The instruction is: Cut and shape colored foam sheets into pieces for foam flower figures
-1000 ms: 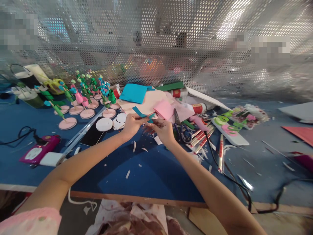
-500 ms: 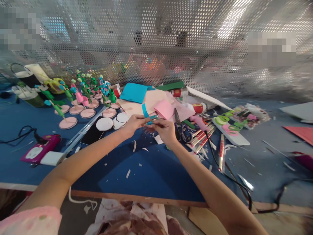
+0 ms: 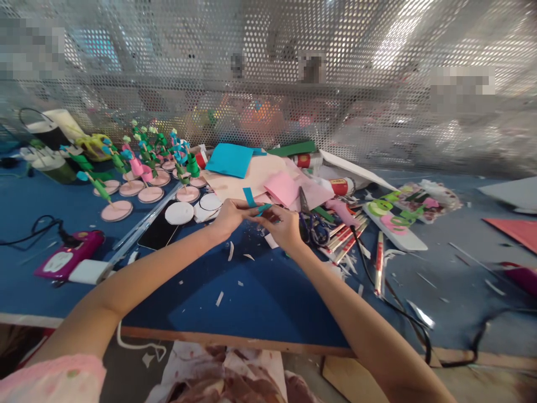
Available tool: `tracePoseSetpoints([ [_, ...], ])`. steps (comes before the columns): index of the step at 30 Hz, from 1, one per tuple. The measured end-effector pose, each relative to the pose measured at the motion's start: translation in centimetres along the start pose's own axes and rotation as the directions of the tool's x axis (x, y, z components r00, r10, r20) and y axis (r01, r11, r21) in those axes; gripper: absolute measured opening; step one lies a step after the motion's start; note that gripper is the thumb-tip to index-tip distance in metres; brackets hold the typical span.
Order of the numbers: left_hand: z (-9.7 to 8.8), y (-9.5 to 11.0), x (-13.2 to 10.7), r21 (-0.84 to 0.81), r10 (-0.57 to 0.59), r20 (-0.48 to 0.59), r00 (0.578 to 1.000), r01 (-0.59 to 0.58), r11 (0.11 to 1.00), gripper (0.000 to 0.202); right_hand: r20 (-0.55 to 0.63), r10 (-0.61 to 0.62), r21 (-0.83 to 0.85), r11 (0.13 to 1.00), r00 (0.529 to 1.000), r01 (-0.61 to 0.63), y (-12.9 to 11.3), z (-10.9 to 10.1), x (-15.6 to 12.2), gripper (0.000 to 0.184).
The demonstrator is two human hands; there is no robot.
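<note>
A narrow blue paper strip [image 3: 249,196] is pinched between my two hands above the table's middle. My left hand [image 3: 233,217] closes its thumb and fingers on the strip, and one end sticks up past the fingertips. Close against it, my right hand [image 3: 284,225] grips a folded or curled part of the same blue paper. The fingertips hide just how the strip is bent. Behind the hands lie a blue sheet [image 3: 229,160], a pink sheet [image 3: 282,187] and paler pink paper. Dark-handled scissors [image 3: 316,228] rest just right of my right hand.
Several paper flowers on round pink bases [image 3: 116,210] stand at the left. Nearby are white discs [image 3: 179,213], a phone [image 3: 157,235] and a purple power socket [image 3: 69,256]. To the right are a pink glue gun [image 3: 342,211] with its cord, and a white tray [image 3: 398,232]. Perforated metal rises behind.
The upright end of the blue strip has become shorter above my left fingers. Both hands have shifted slightly, and more of the folded blue part shows at my right fingertips.
</note>
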State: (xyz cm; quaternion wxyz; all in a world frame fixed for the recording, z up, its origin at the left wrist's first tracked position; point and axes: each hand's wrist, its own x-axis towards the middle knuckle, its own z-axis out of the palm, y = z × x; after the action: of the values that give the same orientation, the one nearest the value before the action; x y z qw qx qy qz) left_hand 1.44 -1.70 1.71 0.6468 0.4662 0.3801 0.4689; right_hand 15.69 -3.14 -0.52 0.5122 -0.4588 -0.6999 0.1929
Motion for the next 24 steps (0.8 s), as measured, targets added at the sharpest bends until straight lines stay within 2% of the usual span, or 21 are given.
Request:
tracePoseSetpoints([
  [7, -0.1, -0.1, 0.2, 0.005, 0.059, -0.095, 0.994, -0.059, 0.998, 0.031, 0.036, 0.212, 0.305, 0.928, 0.977, -0.213, 0.7, 1.6, -0.6, 0.032],
  [12, -0.3, -0.3, 0.5, 0.007, 0.097, -0.074, 0.993, -0.096, 0.995, 0.029, 0.043, 0.337, 0.477, 0.820, 0.941, -0.316, -0.2, 1.7, -0.3, 0.033],
  [16, -0.4, -0.1, 0.4, -0.020, 0.117, -0.032, 0.993, -0.118, 0.993, 0.038, 0.091, 0.352, 0.528, 0.776, 0.932, -0.345, -0.7, 1.6, -0.2, 0.033],
  [24, -0.6, 0.0, 0.7, 0.007, 0.167, -0.001, 0.986, -0.167, 0.986, 0.037, 0.164, 0.303, 0.511, 0.787, 0.939, -0.344, -1.1, 1.2, -0.1, 0.033],
])
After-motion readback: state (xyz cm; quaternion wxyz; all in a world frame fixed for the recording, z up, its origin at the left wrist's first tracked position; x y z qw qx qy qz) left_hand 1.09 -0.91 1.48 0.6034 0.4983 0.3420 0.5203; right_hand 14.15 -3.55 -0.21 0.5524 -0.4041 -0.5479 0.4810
